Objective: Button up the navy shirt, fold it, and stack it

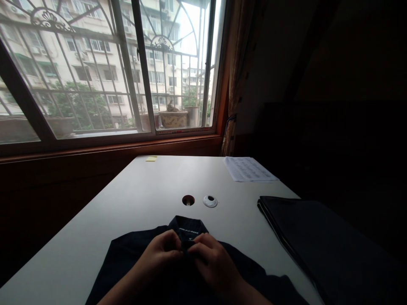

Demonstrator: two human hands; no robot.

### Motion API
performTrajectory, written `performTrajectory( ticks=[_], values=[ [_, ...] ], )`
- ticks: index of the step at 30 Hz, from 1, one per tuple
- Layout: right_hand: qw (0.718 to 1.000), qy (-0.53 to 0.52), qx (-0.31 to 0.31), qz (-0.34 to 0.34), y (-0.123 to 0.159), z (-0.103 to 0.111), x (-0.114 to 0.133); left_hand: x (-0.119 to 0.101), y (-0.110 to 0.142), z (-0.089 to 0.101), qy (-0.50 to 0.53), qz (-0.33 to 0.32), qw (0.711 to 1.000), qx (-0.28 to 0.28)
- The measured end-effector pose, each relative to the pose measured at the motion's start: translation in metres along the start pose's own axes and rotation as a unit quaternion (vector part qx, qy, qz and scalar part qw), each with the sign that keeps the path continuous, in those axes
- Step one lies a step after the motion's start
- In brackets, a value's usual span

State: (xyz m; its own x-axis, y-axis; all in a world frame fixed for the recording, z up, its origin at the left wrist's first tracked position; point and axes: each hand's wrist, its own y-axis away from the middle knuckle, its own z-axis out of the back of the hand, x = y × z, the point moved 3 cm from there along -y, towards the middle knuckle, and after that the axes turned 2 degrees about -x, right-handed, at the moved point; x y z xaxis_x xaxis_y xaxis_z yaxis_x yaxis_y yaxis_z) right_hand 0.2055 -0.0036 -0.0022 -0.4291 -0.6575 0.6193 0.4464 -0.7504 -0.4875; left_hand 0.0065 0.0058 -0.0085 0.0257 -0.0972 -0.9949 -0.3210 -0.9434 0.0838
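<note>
A dark shirt (127,250) lies spread on the white table, its collar (188,221) toward the window. At the neck opening, just below the collar, my left hand (165,248) pinches the shirt's front edge. My right hand (211,256) grips the opposite edge close beside it, fingertips almost meeting the left ones. Whether a button sits between the fingers is too dark to make out. Both forearms cover much of the shirt's lower front.
The white table (104,216) has a round hole (188,201) with a grommet cover (210,201) beside it. Printed papers (249,169) and a yellow sticky note (151,159) lie at the far edge. Dark folded cloth (311,237) is on the right. Beyond stands a barred window (146,67).
</note>
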Motion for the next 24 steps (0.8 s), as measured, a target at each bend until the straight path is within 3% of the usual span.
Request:
performTrajectory(
  ticks=[9,24],
  values=[
    [1.0,0.003,0.011,-0.02,0.0,0.002,0.002,-0.006,0.002,-0.001,-0.122,-0.048,0.99,-0.06],
    [0.999,-0.005,-0.033,-0.013,-0.003,0.004,0.005,-0.016,0.006,-0.008,-0.176,-0.08,0.978,-0.085]
  ],
)
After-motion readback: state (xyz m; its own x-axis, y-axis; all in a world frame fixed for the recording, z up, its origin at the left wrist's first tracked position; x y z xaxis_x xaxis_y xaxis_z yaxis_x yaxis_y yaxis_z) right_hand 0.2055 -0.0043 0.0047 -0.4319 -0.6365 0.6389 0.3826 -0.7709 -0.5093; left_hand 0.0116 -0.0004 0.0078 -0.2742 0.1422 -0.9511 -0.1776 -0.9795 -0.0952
